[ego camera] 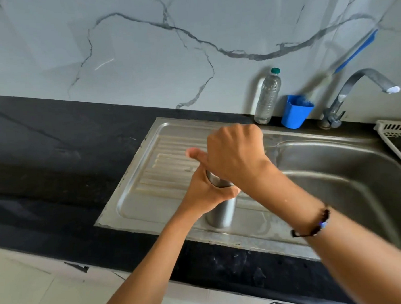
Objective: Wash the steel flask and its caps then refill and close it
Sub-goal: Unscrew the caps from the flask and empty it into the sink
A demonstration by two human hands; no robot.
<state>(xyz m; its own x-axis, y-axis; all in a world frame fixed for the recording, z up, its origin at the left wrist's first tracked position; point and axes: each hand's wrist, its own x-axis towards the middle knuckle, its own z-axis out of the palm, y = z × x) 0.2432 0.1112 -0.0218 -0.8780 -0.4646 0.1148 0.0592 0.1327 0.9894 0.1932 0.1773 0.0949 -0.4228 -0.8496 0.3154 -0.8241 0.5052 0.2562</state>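
Note:
The steel flask (221, 211) stands upright on the ribbed draining board (149, 177) of the steel sink. My left hand (204, 193) is wrapped around the flask's upper body. My right hand (234, 154) is closed over the flask's top from above, hiding the cap and the mouth. Only the flask's lower body and a strip near its neck show between the hands.
The sink basin (335, 179) lies to the right, with a steel tap (354, 92) behind it. A clear plastic bottle (267, 97) and a blue cup (296, 112) stand by the wall. A white rack (398, 132) is at the far right. Black counter (44, 160) stretches left.

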